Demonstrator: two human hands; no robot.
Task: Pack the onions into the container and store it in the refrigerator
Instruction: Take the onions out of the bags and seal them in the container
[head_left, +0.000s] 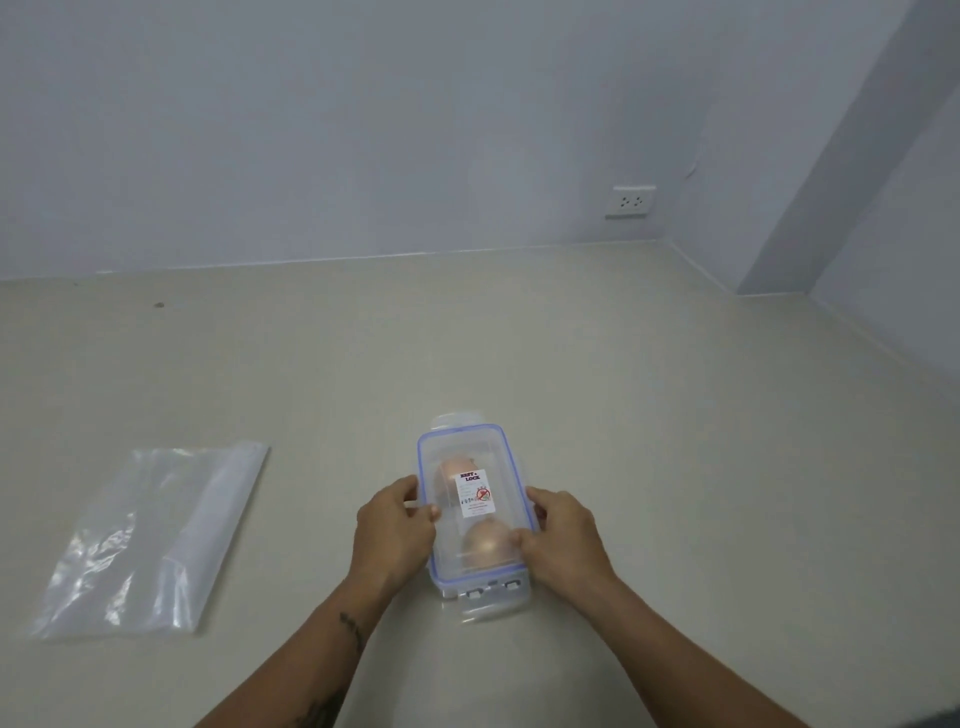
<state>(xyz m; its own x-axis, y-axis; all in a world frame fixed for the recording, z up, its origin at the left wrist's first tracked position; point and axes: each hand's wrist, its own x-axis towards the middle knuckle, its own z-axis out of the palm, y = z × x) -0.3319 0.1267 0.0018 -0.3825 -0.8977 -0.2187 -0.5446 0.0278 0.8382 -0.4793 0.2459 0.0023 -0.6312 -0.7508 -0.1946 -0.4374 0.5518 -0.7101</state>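
A clear rectangular container (475, 452) with a blue-rimmed lid and a white sticker sits on the pale counter, its long side pointing away from me. Two brown onions show through the lid, one at the far end (451, 466) and one at the near end (483, 545). My left hand (392, 535) grips the container's left long side, thumb on the lid. My right hand (563, 535) holds the right long side, thumb pressing on the lid. The far end clip sticks out flat; the near end clip hangs down.
An empty clear plastic bag (150, 540) lies flat on the counter (675, 467) to the left. Walls close off the back and right sides, meeting in a corner at the back right. A white power socket (629, 201) sits low on the back wall.
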